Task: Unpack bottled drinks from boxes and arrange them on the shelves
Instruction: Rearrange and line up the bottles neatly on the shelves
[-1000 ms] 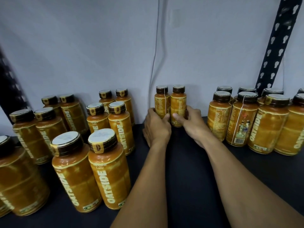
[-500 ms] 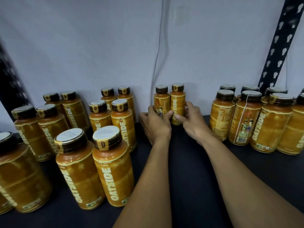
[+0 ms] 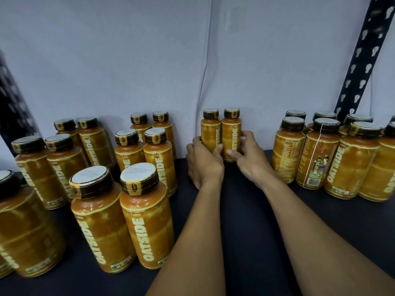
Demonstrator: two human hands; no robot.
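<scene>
Two amber plastic drink bottles (image 3: 221,133), dark-capped, stood upright and touching, each gripped low by curled fingers (image 3: 245,135) and thumb. The left hand (image 3: 204,163) held the left one and the right hand (image 3: 249,155) the right, at the back of a black shelf (image 3: 245,221) against a pale wall (image 3: 128,60). Matching bottles (image 3: 147,221) clustered on both sides.

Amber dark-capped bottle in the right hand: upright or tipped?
Upright: the amber bottle stands cap up on the black shelf, right hand gripping it.

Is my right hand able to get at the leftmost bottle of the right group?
Likely yes, after letting go: right hand holds the pair's right bottle; only bare shelf lies before the leftmost bottle.
</scene>
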